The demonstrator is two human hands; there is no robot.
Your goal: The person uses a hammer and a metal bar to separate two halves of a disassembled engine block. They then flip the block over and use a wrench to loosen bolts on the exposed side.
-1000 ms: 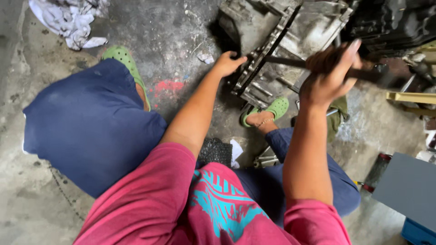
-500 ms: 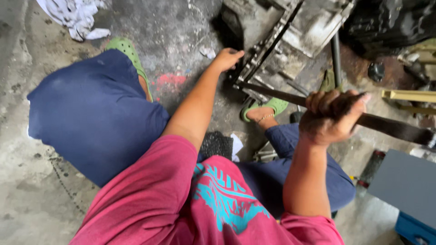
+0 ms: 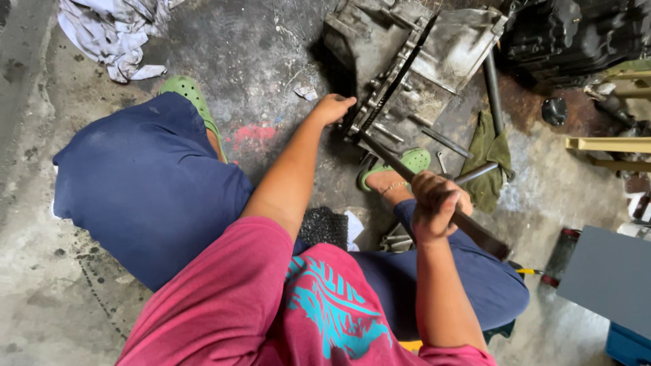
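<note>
- Down on the concrete floor [image 3: 68,285], the person sits with a grimy metal gearbox housing [image 3: 413,61] lying just ahead of the feet.
- Right hand [image 3: 434,207] is wrapped tight round a long steel bar [image 3: 468,224]; left hand [image 3: 333,108] presses curled against the housing's near edge.
- From the right hand, the bar's long axis runs up and leftward, its tip wedged at the housing's seam, its butt trailing back to the right.
- By my reckoning the prying is mid-way: bar seated, casing not visibly parted.
</note>
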